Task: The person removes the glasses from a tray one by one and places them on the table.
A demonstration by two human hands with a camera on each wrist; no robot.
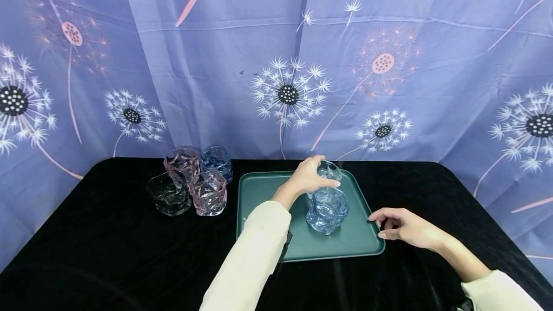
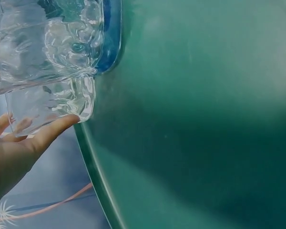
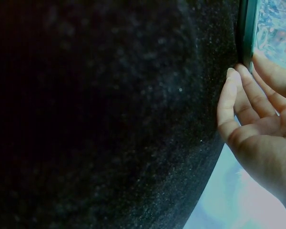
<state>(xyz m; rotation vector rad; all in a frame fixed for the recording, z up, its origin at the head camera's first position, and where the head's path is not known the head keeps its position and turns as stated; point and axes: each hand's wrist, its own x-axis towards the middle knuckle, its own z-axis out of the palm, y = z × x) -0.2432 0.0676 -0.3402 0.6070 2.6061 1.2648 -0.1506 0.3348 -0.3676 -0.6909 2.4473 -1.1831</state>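
My left hand [image 1: 308, 175] reaches over a green tray [image 1: 276, 248] and grips a clear glass tumbler [image 2: 52, 102] at the tray's back, with the thumb along its side. Just in front of it, on the tray, stands a light blue tumbler [image 1: 327, 212] with a wavy surface. At the tray's right edge is my right hand [image 1: 403, 224]; its thumb and forefinger pinch the rim, while the other fingers curve loosely beside it. In the right wrist view these fingers [image 3: 250, 93] meet the rim at the upper right.
Left of the tray, several tumblers stand close together on the black cloth [image 1: 129, 263]: a smoky clear one [image 1: 169, 198], two pinkish ones, including the front one [image 1: 209, 196], and a blue one [image 1: 217, 160]. A blue dandelion-print curtain [image 1: 216, 76] hangs behind the table.
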